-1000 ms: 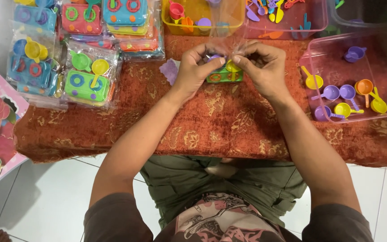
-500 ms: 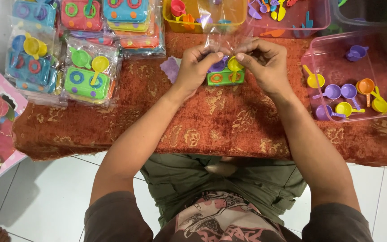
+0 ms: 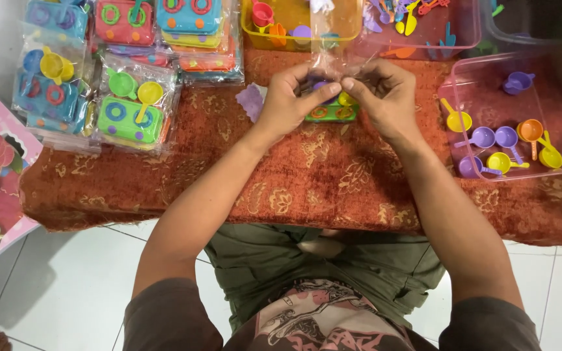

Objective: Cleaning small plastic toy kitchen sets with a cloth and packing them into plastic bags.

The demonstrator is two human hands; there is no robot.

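2 hands pinching clear bag (image 3: 328,65) mouth: left hand (image 3: 289,103), right hand (image 3: 385,97), fingertips now touching. Green toy stove (image 3: 325,112) sits lower in bag than 0.5 s ago, on worktop (image 3: 320,175) — looks fully bagged

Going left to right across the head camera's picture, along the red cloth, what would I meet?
Stack of bagged toy stoves → purple scrap → left hand → green toy stove → right hand → pink tray of toy pans.
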